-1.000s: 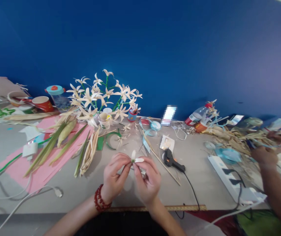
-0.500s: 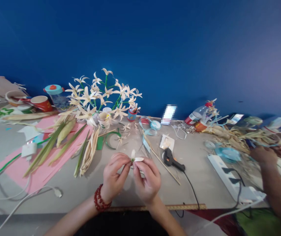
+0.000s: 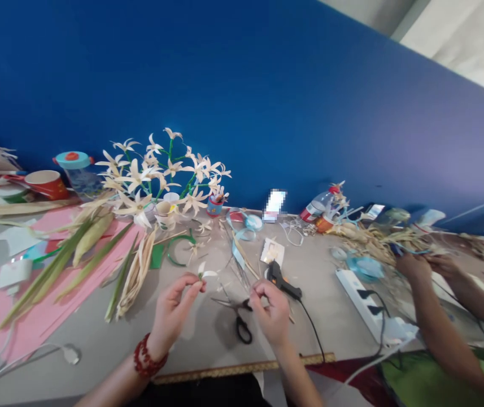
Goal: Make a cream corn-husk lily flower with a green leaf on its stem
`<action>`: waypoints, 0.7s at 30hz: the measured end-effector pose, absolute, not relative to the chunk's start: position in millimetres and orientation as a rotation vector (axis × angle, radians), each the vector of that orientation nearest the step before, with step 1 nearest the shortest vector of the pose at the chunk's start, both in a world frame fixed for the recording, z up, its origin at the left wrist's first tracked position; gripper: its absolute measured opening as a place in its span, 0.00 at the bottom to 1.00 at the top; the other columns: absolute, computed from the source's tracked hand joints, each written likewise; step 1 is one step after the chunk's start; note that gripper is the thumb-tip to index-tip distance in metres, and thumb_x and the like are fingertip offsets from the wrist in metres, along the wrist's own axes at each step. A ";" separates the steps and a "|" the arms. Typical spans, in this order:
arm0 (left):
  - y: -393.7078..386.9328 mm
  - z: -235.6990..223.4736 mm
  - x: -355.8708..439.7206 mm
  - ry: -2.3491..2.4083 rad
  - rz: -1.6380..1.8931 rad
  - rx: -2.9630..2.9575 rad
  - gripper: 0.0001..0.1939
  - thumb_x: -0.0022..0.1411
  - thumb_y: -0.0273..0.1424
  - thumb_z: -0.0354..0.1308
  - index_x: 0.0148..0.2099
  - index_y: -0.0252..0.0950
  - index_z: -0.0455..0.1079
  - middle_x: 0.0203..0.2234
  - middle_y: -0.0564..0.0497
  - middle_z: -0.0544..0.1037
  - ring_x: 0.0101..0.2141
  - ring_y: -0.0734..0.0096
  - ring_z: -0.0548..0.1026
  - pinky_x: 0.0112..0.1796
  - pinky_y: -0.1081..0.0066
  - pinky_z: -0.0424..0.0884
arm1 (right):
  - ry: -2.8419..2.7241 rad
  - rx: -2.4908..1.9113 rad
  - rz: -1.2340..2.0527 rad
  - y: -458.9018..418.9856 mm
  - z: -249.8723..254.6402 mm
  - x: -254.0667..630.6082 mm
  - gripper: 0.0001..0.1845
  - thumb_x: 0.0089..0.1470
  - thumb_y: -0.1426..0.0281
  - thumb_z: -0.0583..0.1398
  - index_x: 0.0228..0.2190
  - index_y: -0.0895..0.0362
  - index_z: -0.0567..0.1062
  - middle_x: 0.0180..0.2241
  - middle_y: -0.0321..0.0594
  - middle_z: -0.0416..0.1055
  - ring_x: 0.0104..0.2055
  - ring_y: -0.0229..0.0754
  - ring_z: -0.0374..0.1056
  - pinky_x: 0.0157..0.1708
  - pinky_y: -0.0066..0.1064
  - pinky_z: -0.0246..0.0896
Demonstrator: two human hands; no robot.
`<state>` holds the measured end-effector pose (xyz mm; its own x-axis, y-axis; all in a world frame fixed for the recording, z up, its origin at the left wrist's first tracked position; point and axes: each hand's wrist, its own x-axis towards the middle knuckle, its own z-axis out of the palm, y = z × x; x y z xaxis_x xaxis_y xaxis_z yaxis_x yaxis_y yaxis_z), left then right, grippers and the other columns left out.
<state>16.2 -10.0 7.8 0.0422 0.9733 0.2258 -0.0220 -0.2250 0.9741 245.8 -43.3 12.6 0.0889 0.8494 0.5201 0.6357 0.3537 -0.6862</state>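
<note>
My left hand (image 3: 173,308), with a red bead bracelet at the wrist, pinches a small corn-husk flower (image 3: 210,273) with white petals and a green base. To its right is my right hand (image 3: 272,311), fingers curled and thumb pressed to fingertips; whether anything is between them I cannot make out. Between the hands lie black-handled scissors (image 3: 244,331), partly covered by the right fingertips. A black glue gun (image 3: 283,281) rests just beyond the right hand, its cord trailing toward the table's front edge.
Finished husk flowers (image 3: 136,176) stand at the back left. Green husks (image 3: 55,271) lie over pink paper (image 3: 55,316). At right are a white power strip (image 3: 358,299) and a co-worker's hands (image 3: 415,268) among dry husks. A ruler (image 3: 208,373) lines the front edge.
My hands have come apart; the flower stays in the left hand, and the right has moved right. The scissors now show between them. The view has turned to the right.
</note>
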 end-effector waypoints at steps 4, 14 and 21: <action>-7.0 1.2 19.1 1.018 1.310 1.313 0.11 0.64 0.36 0.59 0.32 0.35 0.74 0.29 0.49 0.78 0.35 0.65 0.76 0.41 0.69 0.70 | -1.702 -1.715 0.143 -48.6 1.6 319.2 0.04 0.58 0.68 0.56 0.33 0.55 0.71 0.33 0.41 0.71 0.35 0.45 0.70 0.36 0.36 0.67; -6.4 -6.1 24.2 0.965 1.203 1.304 0.12 0.63 0.38 0.60 0.32 0.35 0.74 0.28 0.48 0.78 0.36 0.63 0.76 0.42 0.68 0.71 | -2.039 -1.955 0.256 -40.6 -26.4 401.3 0.22 0.55 0.66 0.57 0.51 0.57 0.72 0.54 0.52 0.69 0.55 0.55 0.67 0.55 0.48 0.62; -4.5 -5.7 22.9 0.981 1.226 1.323 0.13 0.64 0.37 0.59 0.31 0.35 0.74 0.27 0.49 0.77 0.35 0.65 0.76 0.42 0.69 0.70 | -2.046 -1.767 0.540 -23.7 -8.8 400.4 0.14 0.41 0.73 0.61 0.35 0.56 0.77 0.55 0.50 0.69 0.58 0.57 0.62 0.57 0.48 0.57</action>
